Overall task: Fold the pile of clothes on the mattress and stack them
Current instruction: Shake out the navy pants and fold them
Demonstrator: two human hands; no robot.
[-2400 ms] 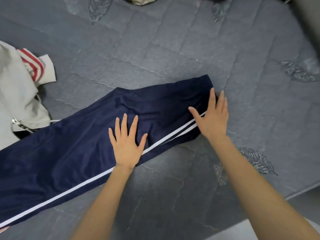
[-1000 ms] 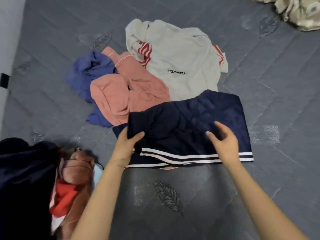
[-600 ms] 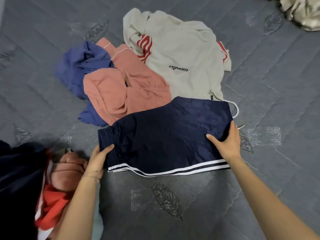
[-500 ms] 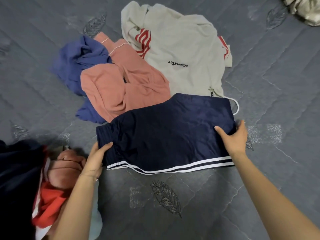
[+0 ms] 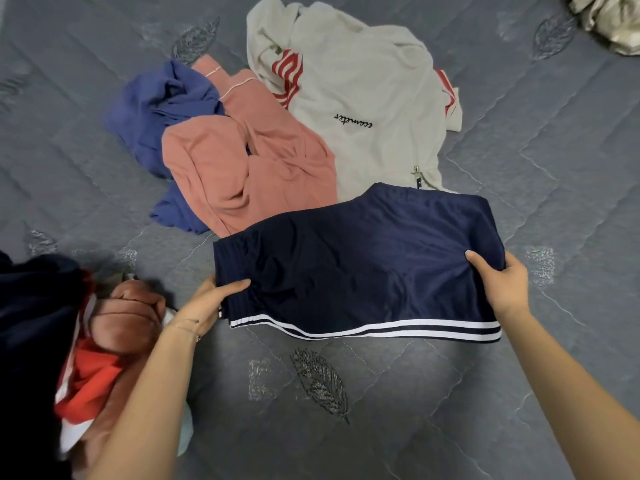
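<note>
Folded navy trousers (image 5: 353, 265) with white side stripes lie across the middle of the grey quilted mattress (image 5: 346, 410). My left hand (image 5: 204, 306) grips their left end, thumb on top. My right hand (image 5: 502, 282) grips their right end, thumb on top and fingers beneath. Behind them lies the unfolded pile: a pink top (image 5: 242, 168), a blue garment (image 5: 156, 109) and a cream zip jacket (image 5: 363, 98) with red stripes.
A stack of folded clothes (image 5: 79, 341) in dark navy, brown and red sits at the lower left beside my left arm. A beige cloth (image 5: 613, 19) lies at the top right corner. Bare mattress spreads in front of the trousers and to the right.
The long trousers I was smoothing flat have been folded into a short bundle. Both hands moved from its top to its two ends and now grip it.
</note>
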